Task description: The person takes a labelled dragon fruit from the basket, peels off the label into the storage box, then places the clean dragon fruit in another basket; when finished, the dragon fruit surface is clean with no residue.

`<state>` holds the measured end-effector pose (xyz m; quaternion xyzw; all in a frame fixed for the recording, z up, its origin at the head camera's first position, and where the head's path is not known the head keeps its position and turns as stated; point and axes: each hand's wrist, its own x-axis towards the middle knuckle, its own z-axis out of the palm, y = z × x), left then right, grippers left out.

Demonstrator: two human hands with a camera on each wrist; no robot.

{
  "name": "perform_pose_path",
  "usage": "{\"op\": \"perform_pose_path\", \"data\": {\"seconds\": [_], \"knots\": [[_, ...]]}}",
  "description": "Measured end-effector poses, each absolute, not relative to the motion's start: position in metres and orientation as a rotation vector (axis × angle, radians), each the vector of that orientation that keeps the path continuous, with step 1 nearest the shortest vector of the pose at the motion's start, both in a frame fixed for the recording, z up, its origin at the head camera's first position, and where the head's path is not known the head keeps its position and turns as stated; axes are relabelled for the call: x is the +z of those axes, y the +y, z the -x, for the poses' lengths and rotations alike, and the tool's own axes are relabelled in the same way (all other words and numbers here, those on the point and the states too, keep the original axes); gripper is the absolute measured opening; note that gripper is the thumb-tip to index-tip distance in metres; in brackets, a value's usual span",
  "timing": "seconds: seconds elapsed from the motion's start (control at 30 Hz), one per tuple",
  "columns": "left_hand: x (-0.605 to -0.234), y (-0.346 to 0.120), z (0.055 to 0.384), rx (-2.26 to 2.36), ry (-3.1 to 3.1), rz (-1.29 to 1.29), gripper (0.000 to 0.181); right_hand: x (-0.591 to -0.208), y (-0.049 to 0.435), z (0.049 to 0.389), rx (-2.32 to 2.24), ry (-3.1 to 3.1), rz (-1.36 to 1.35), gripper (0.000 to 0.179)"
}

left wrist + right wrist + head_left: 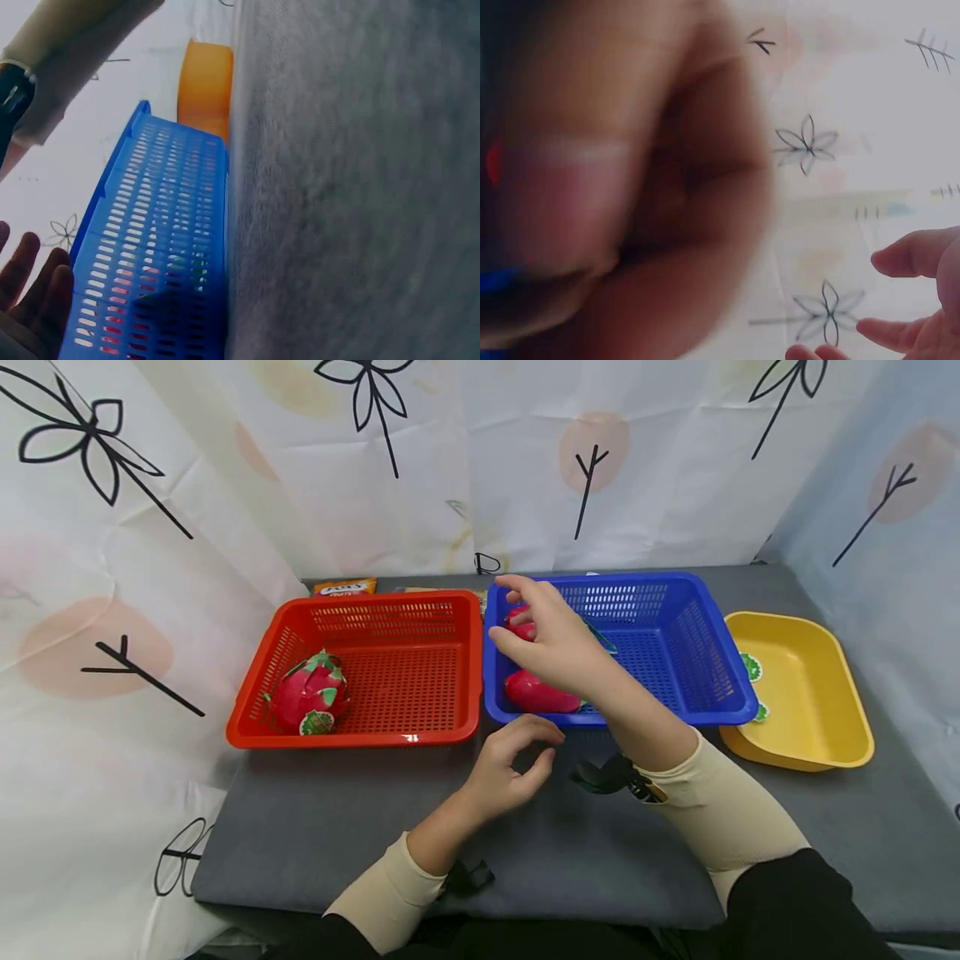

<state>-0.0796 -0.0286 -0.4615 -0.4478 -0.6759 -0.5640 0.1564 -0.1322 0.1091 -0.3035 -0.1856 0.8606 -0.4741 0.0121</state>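
Note:
Over the left end of the blue basket point(675, 697) is my right hand point(551, 635), its thumb and fingers spread apart with nothing between them. Beneath it lie two smooth pink-red toy fruits or vegetables, the nearer one point(542, 693) with a green tip; the hand partly hides the farther one point(521, 625). My left hand point(510, 768) is at the basket's front edge, fingers loosely bent and holding nothing. In the left wrist view, the left hand's fingers point(37, 292) appear beside the basket's slotted wall point(150, 240). The right hand point(630, 180) looms large and blurred in the right wrist view.
Left of the blue basket stands a red basket point(405, 739) containing a dragon fruit point(309, 693) with a green sticker. A yellow tub point(817, 693) is at the right. An orange snack packet point(345, 587) shows behind the red basket. Patterned cloth point(517, 485) encloses the grey table point(330, 827).

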Motion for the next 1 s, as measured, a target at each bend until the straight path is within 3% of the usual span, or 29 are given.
{"op": "perform_pose_path", "data": {"seconds": [0.17,0.4,0.7,0.77,0.9,1.0], "knots": [[-0.479,-0.025,0.076,-1.639,-1.951,1.313,0.026,-0.29,0.081,0.146,-1.343,2.591,0.656,0.061],[-0.491,-0.02,0.069,-1.627,-2.085,1.353,0.018,-0.29,0.027,0.174,-1.136,2.505,0.767,0.054],[-0.496,-0.027,0.067,-1.516,-2.291,1.314,0.002,-0.334,-0.066,0.188,-0.784,2.504,0.851,0.05],[-0.498,-0.028,0.067,-1.538,-2.358,1.287,0.01,-0.346,-0.082,0.184,-0.715,2.495,0.876,0.05],[-0.499,-0.029,0.066,-1.598,-2.548,1.178,0.028,-0.361,-0.103,0.179,-0.679,2.488,0.885,0.028],[-0.497,-0.031,0.065,-1.612,-2.707,1.102,0.03,-0.368,-0.111,0.176,-0.671,2.522,0.867,0.008]]}}
